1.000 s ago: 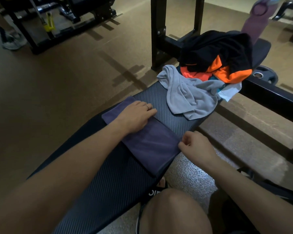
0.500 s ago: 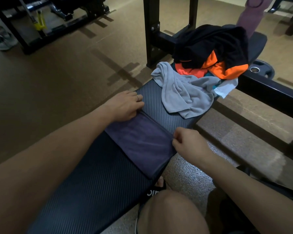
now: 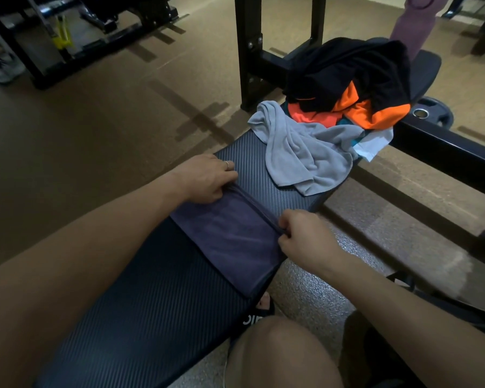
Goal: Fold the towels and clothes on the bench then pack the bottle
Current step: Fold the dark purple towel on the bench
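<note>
Purple towel (image 3: 230, 233): folded into a flat strip, lying across the dark ribbed worktop (image 3: 140, 312), its near end hanging slightly over the worktop's right edge.
Far fold of the towel: a raised ridge runs along the strip's far long edge, between the two hands.
Left hand (image 3: 207, 179): rests on the towel's left far corner, fingers curled down over the fold and gripping it; a ring shows on one finger.
Right hand (image 3: 303, 236): at the towel's right far corner, fingertips pinching the folded edge where it meets the worktop's edge.
Grey towel (image 3: 300, 155): crumpled and unfolded, farther along the worktop, one corner drooping off the right side.
Clothes pile (image 3: 350, 82): a black garment heaped over an orange one, with a bit of teal and a white piece showing underneath, at the far end of the worktop, touching the grey towel.
Bottle (image 3: 415, 26): a mauve bottle stands beyond the clothes pile at the top right; its top is cut off by the frame edge.
Weight plate (image 3: 434, 114): dark, lying on the floor just right of the clothes pile.
Black frame (image 3: 249, 51): upright posts stand left of the clothes pile, and a black bar runs along the right of the worktop.
Knee (image 3: 280, 354): bare, at the bottom edge, beside the worktop, with a dark sandal just above it.
</note>
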A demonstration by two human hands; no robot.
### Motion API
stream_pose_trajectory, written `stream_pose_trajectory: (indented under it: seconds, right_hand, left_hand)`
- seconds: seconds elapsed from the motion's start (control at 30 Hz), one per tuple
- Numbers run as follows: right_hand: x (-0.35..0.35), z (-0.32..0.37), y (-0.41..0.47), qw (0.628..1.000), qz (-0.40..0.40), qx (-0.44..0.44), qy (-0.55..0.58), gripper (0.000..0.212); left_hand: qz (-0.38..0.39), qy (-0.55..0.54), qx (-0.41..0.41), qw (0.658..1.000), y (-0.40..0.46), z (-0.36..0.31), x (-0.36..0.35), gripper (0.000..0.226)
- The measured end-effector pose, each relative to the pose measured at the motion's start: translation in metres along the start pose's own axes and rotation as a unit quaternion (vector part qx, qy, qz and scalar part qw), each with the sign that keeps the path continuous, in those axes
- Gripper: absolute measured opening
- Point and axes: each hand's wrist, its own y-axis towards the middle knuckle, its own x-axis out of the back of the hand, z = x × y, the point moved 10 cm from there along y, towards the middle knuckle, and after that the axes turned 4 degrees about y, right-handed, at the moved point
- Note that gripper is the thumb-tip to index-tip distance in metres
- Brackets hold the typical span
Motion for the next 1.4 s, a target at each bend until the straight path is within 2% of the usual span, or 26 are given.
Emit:
stream_pose_trajectory:
  seconds: [0.07,0.23,0.5,0.63,0.73,0.83,1.0,1.17,1.4]
  right_hand:
    - [0.001,-0.002,0.000,1.000,-0.002,-0.002,0.002,0.010]
    - [0.002,-0.007,0.002,1.000,0.005,-0.019,0.006,0.003]
    - [0.002,-0.014,0.006,0.998,0.033,-0.045,0.025,0.004]
    - [-0.001,-0.013,0.007,0.996,0.062,-0.057,0.022,0.004]
    - [0.002,-0.013,0.008,0.996,0.054,-0.069,0.034,0.010]
    - [0.007,-0.011,0.006,0.996,0.049,-0.057,0.041,0.006]
    - [0.013,0.006,0.000,0.998,0.042,-0.010,0.054,0.012]
    - [0.013,-0.004,0.003,0.993,0.025,-0.075,0.089,0.006]
    - [0.007,-0.018,0.008,0.989,0.039,-0.125,0.075,0.014]
  left_hand:
    - [0.006,0.000,0.004,1.000,-0.001,0.004,0.000,0.020]
    - [-0.032,0.005,0.001,0.999,-0.003,0.010,0.004,0.016]
    - [-0.030,0.000,0.007,1.000,0.006,0.014,-0.002,0.017]
    - [-0.048,-0.002,0.016,0.999,0.006,0.013,-0.002,0.025]
    - [-0.066,0.000,0.030,0.997,0.005,0.013,-0.003,0.024]
    - [-0.065,0.005,0.037,0.997,0.005,0.013,-0.002,0.017]
    - [-0.088,-0.006,0.010,0.996,0.001,0.008,0.015,0.015]
    - [-0.100,-0.010,0.017,0.995,-0.002,0.012,0.020,0.015]
    - [-0.088,0.012,0.043,0.995,0.006,0.009,0.002,0.021]
